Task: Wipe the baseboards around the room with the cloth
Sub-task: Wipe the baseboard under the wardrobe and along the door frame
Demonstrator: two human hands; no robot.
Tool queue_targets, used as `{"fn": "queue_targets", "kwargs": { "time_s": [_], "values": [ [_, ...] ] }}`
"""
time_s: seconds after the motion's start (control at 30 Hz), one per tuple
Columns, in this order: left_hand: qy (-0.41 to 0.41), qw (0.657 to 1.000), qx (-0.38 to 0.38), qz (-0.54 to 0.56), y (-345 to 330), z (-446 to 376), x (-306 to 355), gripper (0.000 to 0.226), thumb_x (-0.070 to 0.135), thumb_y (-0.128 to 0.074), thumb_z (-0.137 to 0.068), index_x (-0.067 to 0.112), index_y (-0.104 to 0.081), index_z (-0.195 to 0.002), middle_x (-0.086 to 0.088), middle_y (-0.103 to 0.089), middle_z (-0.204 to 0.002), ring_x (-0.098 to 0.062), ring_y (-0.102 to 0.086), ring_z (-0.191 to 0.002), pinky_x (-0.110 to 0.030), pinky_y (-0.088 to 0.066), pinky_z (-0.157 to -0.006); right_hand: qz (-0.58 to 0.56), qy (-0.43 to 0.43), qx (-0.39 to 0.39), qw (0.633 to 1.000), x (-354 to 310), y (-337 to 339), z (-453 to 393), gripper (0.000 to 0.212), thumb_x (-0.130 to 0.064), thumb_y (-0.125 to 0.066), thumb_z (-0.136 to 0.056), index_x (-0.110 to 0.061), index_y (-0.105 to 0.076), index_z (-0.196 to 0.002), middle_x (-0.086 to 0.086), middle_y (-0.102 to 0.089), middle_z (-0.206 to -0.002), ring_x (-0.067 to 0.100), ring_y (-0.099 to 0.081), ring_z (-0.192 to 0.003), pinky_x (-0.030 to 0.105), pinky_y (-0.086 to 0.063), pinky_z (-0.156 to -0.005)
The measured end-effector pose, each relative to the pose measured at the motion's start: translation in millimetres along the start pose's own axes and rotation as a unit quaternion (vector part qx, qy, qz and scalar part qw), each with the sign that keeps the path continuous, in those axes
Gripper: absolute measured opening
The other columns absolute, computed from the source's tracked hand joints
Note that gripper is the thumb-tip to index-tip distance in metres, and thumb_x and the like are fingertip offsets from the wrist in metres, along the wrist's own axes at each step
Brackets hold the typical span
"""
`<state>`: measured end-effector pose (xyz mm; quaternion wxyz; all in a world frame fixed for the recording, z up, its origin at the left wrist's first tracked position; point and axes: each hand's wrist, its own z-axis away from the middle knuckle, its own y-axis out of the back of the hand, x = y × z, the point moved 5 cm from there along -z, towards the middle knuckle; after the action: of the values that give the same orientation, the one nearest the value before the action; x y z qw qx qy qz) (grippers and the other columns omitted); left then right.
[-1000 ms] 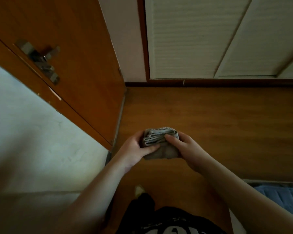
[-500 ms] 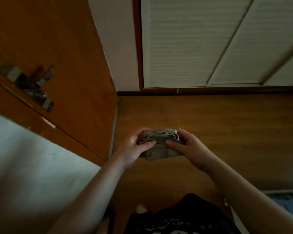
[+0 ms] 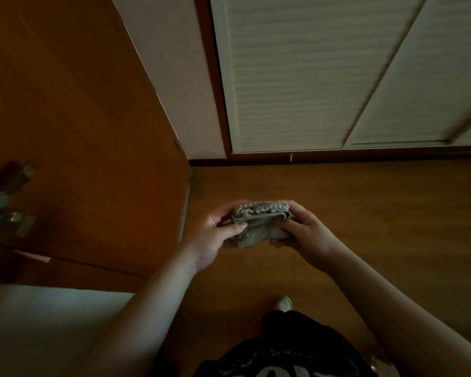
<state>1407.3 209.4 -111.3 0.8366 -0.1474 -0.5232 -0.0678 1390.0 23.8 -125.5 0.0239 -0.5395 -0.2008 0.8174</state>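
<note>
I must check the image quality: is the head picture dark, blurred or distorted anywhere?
Head view: dim overall; metal door handle at the left edge is motion-smeared; folded grey cloth, held by left hand and right hand, is fairly sharp; dark wooden baseboard is readable; wide-angle lens slants the white louvred doors.

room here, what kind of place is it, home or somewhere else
Most likely a room in a home, perhaps a bedroom: a wooden door with a metal handle, white louvred closet doors, a wood floor and a dark baseboard.
</note>
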Motion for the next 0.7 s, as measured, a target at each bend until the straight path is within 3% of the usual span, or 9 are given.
{"fn": "queue_targets", "kwargs": {
  "time_s": [0.1,0.23,0.33,0.4,0.47,0.57,0.7],
  "values": [
    [-0.015,0.998,0.051,0.043,-6.9,-22.6,14.5,0.044,-0.012,-0.053,-0.089,0.023,-0.079,-0.095,0.0,-0.076,-0.1,-0.016,-0.073,-0.09,-0.031,-0.06,-0.066,-0.031,-0.016,-0.03,0.999,-16.9,12.2,-23.1,0.016,-0.015,-0.061,-0.09,-0.024,-0.067,-0.102,0.007,-0.072,-0.099,0.023,-0.069,-0.078,0.028,-0.058,-0.065],
    [-0.022,0.992,0.111,0.052,-7.8,-45.6,27.2,0.054,-0.017,-0.047,-0.089,0.023,-0.08,-0.073,0.003,-0.077,-0.086,-0.012,-0.073,-0.076,-0.023,-0.055,-0.055,-0.011,-0.027,-0.069,0.997,-30.7,19.3,-47.4,0.023,-0.016,-0.066,-0.086,-0.025,-0.065,-0.108,0.009,-0.071,-0.108,0.027,-0.07,-0.092,0.029,-0.057,-0.075],
    [-0.043,0.99,0.133,-0.02,2.4,-56.9,38.5,0.05,-0.011,-0.054,-0.089,0.03,-0.079,-0.074,0.008,-0.076,-0.087,-0.008,-0.071,-0.079,-0.02,-0.053,-0.059,-0.019,-0.04,-0.123,0.991,-35.4,16.9,-61.6,0.034,-0.021,-0.068,-0.091,-0.03,-0.059,-0.122,0.011,-0.063,-0.123,0.027,-0.064,-0.112,0.033,-0.054,-0.087],
    [-0.053,0.988,0.124,-0.071,10.0,-63.7,45.0,0.049,-0.009,-0.055,-0.089,0.034,-0.079,-0.079,0.013,-0.075,-0.094,-0.005,-0.069,-0.089,-0.019,-0.054,-0.064,-0.019,-0.059,-0.122,0.991,-37.7,11.4,-71.9,0.043,-0.05,-0.063,-0.091,-0.025,-0.056,-0.125,0.015,-0.059,-0.128,0.028,-0.063,-0.114,0.033,-0.053,-0.088],
    [-0.071,0.985,0.103,-0.119,16.3,-71.0,51.6,0.051,-0.011,-0.054,-0.088,0.033,-0.079,-0.083,0.016,-0.073,-0.104,-0.003,-0.066,-0.1,-0.02,-0.056,-0.072,-0.004,-0.093,-0.091,0.992,-36.5,6.4,-85.6,0.068,-0.073,-0.052,-0.085,-0.02,-0.057,-0.126,0.013,-0.066,-0.121,0.026,-0.067,-0.106,0.031,-0.054,-0.083],
    [-0.103,0.977,0.08,-0.166,29.1,-83.5,63.6,0.054,-0.015,-0.055,-0.085,0.033,-0.079,-0.082,0.019,-0.071,-0.11,0.002,-0.063,-0.107,-0.022,-0.057,-0.078,0.015,-0.137,-0.055,0.989,-33.4,1.3,-108.5,0.07,-0.071,-0.061,-0.078,-0.017,-0.06,-0.123,0.007,-0.074,-0.108,0.021,-0.072,-0.096,0.027,-0.056,-0.074],
    [-0.059,0.986,0.085,-0.129,58.3,-104.8,68.1,0.052,-0.014,-0.051,-0.085,0.03,-0.079,-0.085,0.019,-0.072,-0.102,0.003,-0.064,-0.099,-0.018,-0.055,-0.07,0.096,-0.136,-0.019,0.986,-39.0,-3.9,-140.5,0.077,-0.059,-0.077,-0.066,-0.01,-0.06,-0.122,0.011,-0.071,-0.11,0.021,-0.073,-0.092,0.024,-0.055,-0.072]
  ]
}}
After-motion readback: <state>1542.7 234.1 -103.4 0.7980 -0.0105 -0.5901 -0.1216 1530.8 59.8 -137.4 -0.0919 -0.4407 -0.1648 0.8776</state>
